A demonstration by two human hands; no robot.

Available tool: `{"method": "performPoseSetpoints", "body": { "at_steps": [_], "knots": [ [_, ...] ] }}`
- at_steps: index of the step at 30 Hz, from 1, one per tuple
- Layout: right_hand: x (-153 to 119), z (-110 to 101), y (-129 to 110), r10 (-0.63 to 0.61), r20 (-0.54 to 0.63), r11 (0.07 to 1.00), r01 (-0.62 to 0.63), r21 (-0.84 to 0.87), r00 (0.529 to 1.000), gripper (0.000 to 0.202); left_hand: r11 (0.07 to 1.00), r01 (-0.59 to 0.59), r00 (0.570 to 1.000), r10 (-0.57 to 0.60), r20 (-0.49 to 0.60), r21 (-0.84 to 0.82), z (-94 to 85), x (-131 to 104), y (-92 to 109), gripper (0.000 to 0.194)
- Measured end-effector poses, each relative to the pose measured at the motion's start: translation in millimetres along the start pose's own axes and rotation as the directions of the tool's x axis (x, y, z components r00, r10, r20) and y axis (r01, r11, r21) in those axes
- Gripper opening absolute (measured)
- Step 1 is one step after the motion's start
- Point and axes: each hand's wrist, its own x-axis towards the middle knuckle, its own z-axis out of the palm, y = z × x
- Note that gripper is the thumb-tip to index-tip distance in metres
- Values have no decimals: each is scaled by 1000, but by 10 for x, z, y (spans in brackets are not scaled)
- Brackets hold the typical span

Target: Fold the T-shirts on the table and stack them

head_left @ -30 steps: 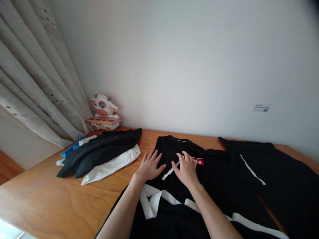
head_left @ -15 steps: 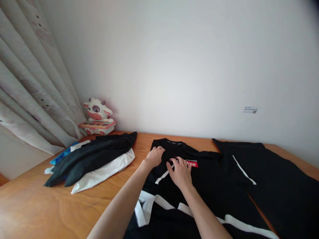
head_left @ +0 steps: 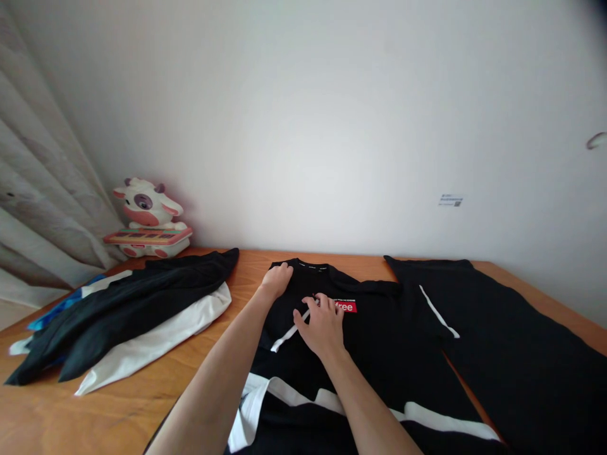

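Observation:
A black T-shirt (head_left: 374, 341) lies spread on the wooden table, its collar toward the wall and a red "free" print on the chest. At the shirt's left shoulder my left hand (head_left: 279, 279) is closed, fingers curled onto the fabric. My right hand (head_left: 323, 322) rests on the chest beside the print, fingers apart and bent, partly covering the lettering. The left sleeve, with its white stripe (head_left: 288, 336), is folded inward below both hands. Across the lower part, under my forearms, white-trimmed dark clothing (head_left: 294, 417) lies bunched.
A pile of dark garments (head_left: 128, 309) with a white one (head_left: 161, 341) lies on the left of the wooden table (head_left: 180, 392). Behind it stands a cow toy keyboard (head_left: 149, 218) by the curtain (head_left: 42, 164). Another black garment (head_left: 507, 328) spreads out at the right.
The view has swung a little to the right, so everything sits farther left. My left hand has shifted up toward the shoulder edge and curled tighter; my right hand stays by the print.

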Motion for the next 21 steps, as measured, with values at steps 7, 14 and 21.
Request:
{"method": "performPoseSetpoints", "body": {
  "at_steps": [7, 14, 21],
  "knots": [
    [-10, 10, -13, 6, -13, 1000, -6, -7, 1000, 39, 992, 98, 977, -111, -184, -79, 228, -168, 137, 39],
    [6, 2, 22, 5, -48, 999, -3, 53, 999, 36, 987, 25, 982, -55, -183, -159, 316, -551, 228, 39],
    [8, -5, 53, 40, -33, 991, -36, 127, 999, 29, 987, 142, 988, -146, -45, -78, 280, -836, 337, 56]
  ]
}}
